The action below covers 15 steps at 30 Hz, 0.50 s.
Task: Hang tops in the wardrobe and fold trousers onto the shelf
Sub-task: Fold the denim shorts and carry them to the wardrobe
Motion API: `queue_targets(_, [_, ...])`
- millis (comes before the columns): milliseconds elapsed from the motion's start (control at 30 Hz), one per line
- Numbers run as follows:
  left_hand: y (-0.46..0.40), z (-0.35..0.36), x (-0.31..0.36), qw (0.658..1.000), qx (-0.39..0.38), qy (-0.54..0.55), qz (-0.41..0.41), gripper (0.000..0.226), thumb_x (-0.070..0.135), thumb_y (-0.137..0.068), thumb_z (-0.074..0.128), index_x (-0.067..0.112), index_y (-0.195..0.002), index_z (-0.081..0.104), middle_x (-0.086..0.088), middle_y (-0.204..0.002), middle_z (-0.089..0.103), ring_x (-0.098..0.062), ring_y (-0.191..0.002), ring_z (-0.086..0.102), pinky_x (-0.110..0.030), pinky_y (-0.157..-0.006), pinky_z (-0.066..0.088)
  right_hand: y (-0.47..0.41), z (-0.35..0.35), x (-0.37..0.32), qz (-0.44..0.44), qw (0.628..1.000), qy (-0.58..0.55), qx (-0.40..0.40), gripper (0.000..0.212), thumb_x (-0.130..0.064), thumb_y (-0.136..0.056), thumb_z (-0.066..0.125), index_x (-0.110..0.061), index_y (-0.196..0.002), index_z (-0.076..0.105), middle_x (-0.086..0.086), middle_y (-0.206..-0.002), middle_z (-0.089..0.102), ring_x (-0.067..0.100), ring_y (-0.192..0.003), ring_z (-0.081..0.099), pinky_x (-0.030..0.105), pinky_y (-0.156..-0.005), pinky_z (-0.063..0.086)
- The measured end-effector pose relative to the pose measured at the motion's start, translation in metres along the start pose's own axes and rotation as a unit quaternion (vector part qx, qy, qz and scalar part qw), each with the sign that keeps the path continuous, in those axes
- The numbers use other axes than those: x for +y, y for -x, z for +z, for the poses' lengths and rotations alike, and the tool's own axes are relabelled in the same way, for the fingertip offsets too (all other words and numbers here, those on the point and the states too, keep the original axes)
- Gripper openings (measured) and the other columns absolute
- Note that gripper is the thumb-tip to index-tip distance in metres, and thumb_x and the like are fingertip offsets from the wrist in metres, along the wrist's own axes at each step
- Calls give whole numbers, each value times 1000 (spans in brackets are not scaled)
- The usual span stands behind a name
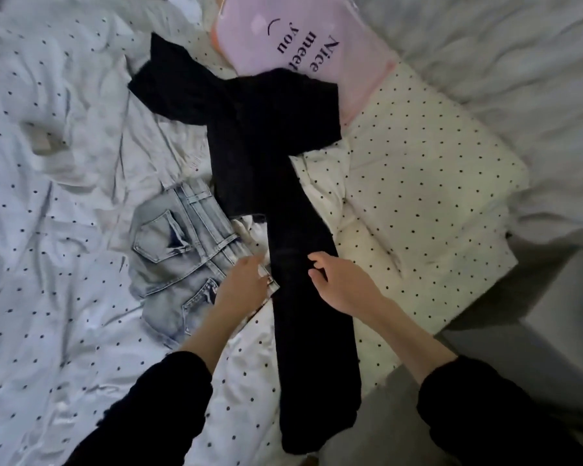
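Trousers (283, 203) are lying black and half-spread mid-bed, legs splaying toward 11 and 1 o'clock, and we're judging this the fold step: right hand (342, 284) pinching the leg edge, left hand (243, 284) flat with fingers together at 9 o'clock over the jeans (179, 260), next squaring the legs together.

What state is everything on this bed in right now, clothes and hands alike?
Black trousers: unfolded, stretched along the bed, one leg hanging over the near edge.
Light-wash jeans: lying crumpled, back pockets up, partly under the black trousers.
Pink bag: flat, its near corner under the black trousers.
Left hand: fingers straight, at the trousers' left edge.
Right hand: pinches the trousers' right edge.
Dotted bedding: rumpled.
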<state>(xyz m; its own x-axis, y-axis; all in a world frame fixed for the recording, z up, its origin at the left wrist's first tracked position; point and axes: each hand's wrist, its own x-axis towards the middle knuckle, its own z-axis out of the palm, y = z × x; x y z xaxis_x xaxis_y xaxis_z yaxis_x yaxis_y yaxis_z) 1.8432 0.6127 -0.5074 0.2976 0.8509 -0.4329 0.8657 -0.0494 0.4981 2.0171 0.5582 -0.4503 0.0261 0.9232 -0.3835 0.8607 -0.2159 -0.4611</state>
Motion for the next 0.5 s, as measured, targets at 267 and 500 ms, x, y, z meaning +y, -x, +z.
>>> queue_targets(267, [-27,80,-37,989,-32,-111,-88,67,42,-87,60,19,-141,28,-9,-143,26,-31,-132,31,-49,-98,43,-45,42,51,12,999,-36,-33,42,-30,-102,36,-15,-141,40,3,-138,49,19,-123,50,30,-102,40])
queue_targets(500, [-46,57,-27,991,50,-88,-83,18,11,-87,48,4,-102,56,-15,-101,60,-36,-93,60,-38,-67,43,-43,46,61,1,998,-25,-62,41,-24,-101,37,-14,-141,39,3,-144,43,18,-126,48,26,-103,38])
